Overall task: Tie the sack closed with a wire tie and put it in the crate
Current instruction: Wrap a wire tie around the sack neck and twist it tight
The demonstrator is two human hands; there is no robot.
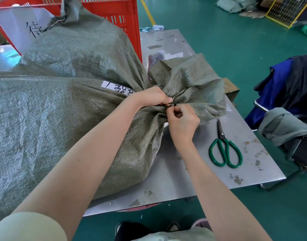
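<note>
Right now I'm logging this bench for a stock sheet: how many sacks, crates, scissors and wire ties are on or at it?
Sacks: 1
Crates: 1
Scissors: 1
Wire ties: 1, pinched at the sack's neck by the right hand, left hand gripping the neck
Total: 4

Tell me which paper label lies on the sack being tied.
The small white label just left of the left hand lies on the sack. The large sheet hangs on the red crate.
</note>
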